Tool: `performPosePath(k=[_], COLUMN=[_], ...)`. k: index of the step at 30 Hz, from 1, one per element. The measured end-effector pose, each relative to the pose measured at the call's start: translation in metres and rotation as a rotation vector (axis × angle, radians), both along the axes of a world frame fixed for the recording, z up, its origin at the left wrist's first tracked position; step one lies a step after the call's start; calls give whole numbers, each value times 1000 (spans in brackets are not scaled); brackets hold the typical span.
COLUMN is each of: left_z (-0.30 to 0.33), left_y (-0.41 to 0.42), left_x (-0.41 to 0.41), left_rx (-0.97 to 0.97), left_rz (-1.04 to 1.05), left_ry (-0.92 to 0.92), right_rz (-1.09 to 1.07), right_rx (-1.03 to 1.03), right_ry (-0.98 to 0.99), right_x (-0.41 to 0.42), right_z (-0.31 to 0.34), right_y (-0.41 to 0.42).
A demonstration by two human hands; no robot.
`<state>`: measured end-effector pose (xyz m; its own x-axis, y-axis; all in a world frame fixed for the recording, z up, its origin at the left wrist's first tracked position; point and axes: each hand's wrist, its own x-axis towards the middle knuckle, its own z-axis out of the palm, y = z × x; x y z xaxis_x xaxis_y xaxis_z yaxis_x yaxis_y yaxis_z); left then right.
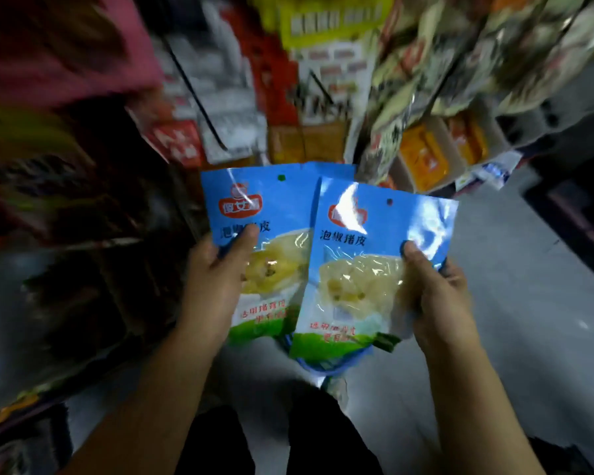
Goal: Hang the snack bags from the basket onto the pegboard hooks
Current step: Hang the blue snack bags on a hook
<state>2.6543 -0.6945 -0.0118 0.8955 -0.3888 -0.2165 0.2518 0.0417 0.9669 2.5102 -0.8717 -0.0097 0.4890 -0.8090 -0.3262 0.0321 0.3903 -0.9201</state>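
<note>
Your left hand [216, 286] grips a blue snack bag [254, 214], thumb on front; your right hand [436, 296] grips a second blue bag [364, 269] overlapping the first. Both are held at mid-frame before blurred hanging packets [426, 63]; a black hook [199, 101] sticks out above.

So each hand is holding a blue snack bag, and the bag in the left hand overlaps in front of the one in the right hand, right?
Not quite. In the head view, the right hand holds the bag in front; it overlaps the left hand's bag. Each hand, including the left hand, does hold a blue bag.
</note>
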Motion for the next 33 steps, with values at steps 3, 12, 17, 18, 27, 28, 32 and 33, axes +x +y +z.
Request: performPosePath(k=[3,12,17,18,27,28,32,33], left_z=[82,246,305,316,395,402,425,429], left_y=[48,180,232,239,272,271,267,267], left_x=[26,78,91,93,121,126,141,143], left_rx=[-65,-252,-273,-276,-284,-291,-311,-314], left_rz=[146,479,617,632,638,625,631,644], left_ry=[-174,-539,-718,-760,-946,-947,-956,-972], right_rz=[111,458,486,485,454,451,419,409], right_rx=[-100,-430,-533,-540,-538,-527,-500,-494], right_ry=[-147,-448,-527,-545,-616,-624,-618,-612], right_x=[28,135,170,175,211,214,222,223], right_z=[78,237,285,292,333,336,347,349], right_y=[32,140,190,198,232,233,237,237])
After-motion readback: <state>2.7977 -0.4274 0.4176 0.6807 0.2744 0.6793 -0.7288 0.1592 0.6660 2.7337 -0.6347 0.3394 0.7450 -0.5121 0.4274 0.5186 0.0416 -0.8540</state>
